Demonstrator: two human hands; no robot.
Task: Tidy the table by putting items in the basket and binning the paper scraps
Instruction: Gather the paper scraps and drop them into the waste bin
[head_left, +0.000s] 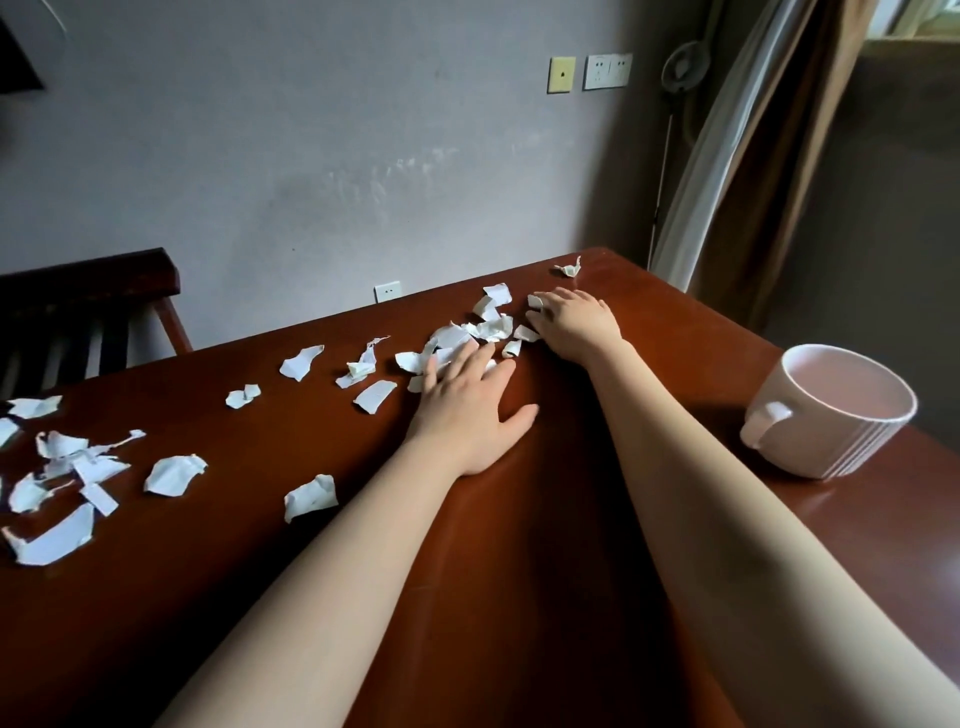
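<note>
Your left hand (467, 410) presses spread fingers on torn white paper scraps (491, 328) at twelve o'clock, judged light and flimsy; right hand (574, 325) fingers bent, grip unclear; rake together, scoop bunched.

Torn white paper scraps (491, 328) lie scattered across the brown table (519, 545), most of them to the left and far side. The left hand (467, 410) lies flat, its straight fingers on a cluster of scraps. The right hand (576, 325) rests palm down farther off, fingertips touching scraps. A pale mug (831, 410) stands at the table's right edge, well apart from the hands.
</note>
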